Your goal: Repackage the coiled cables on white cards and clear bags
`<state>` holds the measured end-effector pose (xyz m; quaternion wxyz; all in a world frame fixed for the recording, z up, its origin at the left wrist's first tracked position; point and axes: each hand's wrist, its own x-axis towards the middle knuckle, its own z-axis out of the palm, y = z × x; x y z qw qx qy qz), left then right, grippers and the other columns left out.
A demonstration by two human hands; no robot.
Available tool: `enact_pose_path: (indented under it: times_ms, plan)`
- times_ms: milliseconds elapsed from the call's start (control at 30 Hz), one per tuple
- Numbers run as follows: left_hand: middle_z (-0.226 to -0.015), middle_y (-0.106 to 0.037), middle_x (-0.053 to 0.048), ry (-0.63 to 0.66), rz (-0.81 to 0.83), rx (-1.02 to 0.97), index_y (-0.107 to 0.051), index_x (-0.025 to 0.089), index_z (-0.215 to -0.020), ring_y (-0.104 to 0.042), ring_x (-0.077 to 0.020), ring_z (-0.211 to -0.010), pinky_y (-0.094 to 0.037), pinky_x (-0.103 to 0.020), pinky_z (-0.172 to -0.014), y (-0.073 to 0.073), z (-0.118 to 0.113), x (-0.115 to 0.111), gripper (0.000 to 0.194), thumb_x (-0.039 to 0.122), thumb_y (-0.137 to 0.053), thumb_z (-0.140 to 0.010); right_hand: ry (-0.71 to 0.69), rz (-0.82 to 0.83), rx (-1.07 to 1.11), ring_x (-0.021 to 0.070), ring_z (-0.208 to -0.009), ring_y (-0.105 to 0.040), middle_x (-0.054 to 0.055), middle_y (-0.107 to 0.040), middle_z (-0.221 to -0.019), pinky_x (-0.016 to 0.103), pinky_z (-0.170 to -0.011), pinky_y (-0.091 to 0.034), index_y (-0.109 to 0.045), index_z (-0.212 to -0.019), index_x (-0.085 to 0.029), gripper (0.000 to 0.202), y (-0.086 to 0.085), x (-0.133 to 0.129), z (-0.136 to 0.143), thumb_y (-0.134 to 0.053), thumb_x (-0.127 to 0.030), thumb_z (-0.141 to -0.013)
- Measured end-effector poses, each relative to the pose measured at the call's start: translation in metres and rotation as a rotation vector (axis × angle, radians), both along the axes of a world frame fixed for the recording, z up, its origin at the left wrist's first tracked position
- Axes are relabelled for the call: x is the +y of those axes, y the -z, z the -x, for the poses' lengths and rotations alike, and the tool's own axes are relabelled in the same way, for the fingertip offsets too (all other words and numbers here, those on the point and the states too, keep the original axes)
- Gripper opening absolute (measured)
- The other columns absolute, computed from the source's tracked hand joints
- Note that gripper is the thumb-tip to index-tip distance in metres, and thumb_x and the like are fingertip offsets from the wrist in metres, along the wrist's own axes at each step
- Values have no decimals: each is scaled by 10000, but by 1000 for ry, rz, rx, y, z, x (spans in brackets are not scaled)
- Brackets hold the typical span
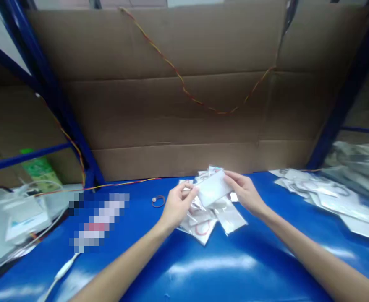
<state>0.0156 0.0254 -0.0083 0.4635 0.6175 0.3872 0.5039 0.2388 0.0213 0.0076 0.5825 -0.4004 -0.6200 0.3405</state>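
Note:
A flat whitish packet (213, 188) is held up between both hands. My left hand (178, 204) pinches its left edge with closed fingers. On the opposite side, my right hand (245, 193) grips the upper right corner between thumb and fingers. Beneath the packet lies a loose pile of clear plastic bags (230, 216) on the blue table (215, 277); one bag (202, 230) at the front of the pile shows a reddish loop inside. Left of the pile, a small dark loop with a round light piece (158, 201) rests on the table.
More flat plastic packets (338, 197) are spread at the right. A blurred-out strip (102, 222) with a white cable lies at the left, near white devices (27, 216) and a green package (41, 170). Cardboard (178, 117) and blue posts stand behind.

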Motion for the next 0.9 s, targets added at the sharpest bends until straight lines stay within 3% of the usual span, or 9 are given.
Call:
enact_pose_path:
  times_ms: [133,233,333,433,567,633,767,833,900]
  plan:
    - [-694,-755,-66,21,51,32,-639,163,-910,-689,-195,-503,-477,-220,-394,-2,0,-3,430,539,-774,-752,-74,28,-9,117,-470,-496,30,-685,-708,229,-401,-409,-740,-1194,-174,446,2,-1,1,-633,-500,-909]
    - [-651,-742,-59,43,72,35,-647,152,-935,-672,-185,-473,-479,-221,-401,-3,-1,-6,453,549,-769,-757,-78,45,23,101,-421,-460,-20,-636,-626,204,-369,-354,-617,-1372,-191,548,5,-2,2,-662,-471,-903]
    - [-629,-720,-27,12,85,-9,-639,163,-907,-643,-164,-436,-459,-212,-382,-4,-2,-6,446,539,-795,-726,-1,26,91,97,-398,-456,-40,-610,-568,200,-354,-350,-676,-1234,-188,478,5,-1,2,-724,-470,-851]
    - [-634,-707,-14,-50,89,-60,-636,165,-893,-633,-154,-425,-460,-213,-383,-6,-1,-3,426,515,-803,-717,100,20,175,112,-470,-533,15,-695,-673,218,-388,-441,-755,-1008,-165,387,3,2,-1,-774,-490,-799]
    - [-633,-690,2,-138,72,-111,-647,161,-908,-609,-127,-415,-429,-191,-373,-8,2,1,412,503,-791,-730,138,93,314,140,-592,-660,63,-773,-938,265,-528,-582,-774,-1050,-170,428,-1,6,-5,-813,-489,-767]
    - [-642,-683,7,-176,76,-128,-646,162,-901,-610,-124,-422,-411,-183,-362,-9,3,2,414,504,-794,-721,90,130,386,160,-631,-700,77,-782,-986,281,-569,-603,-771,-1062,-172,419,-3,6,-6,-773,-503,-804]
    - [-666,-689,0,-176,89,-122,-642,161,-920,-609,-121,-437,-435,-190,-379,-8,3,2,408,507,-768,-744,-175,168,481,281,-923,-759,125,-766,-1178,310,-594,-606,-758,-1095,-184,428,-8,0,-6,-614,-524,-878]
    - [-686,-691,2,-184,88,-126,-647,161,-921,-607,-113,-453,-450,-188,-400,-8,2,2,395,497,-764,-750,-259,150,468,317,-1032,-740,129,-731,-1274,332,-630,-615,-746,-1136,-197,418,-9,-3,-6,-626,-484,-857]
    - [-685,-675,10,-201,81,-129,-644,161,-879,-602,-109,-452,-436,-186,-395,-8,2,1,385,494,-773,-734,-248,131,423,322,-1059,-731,127,-724,-1285,329,-637,-613,-737,-1162,-205,422,-9,-4,-5,-713,-427,-804]
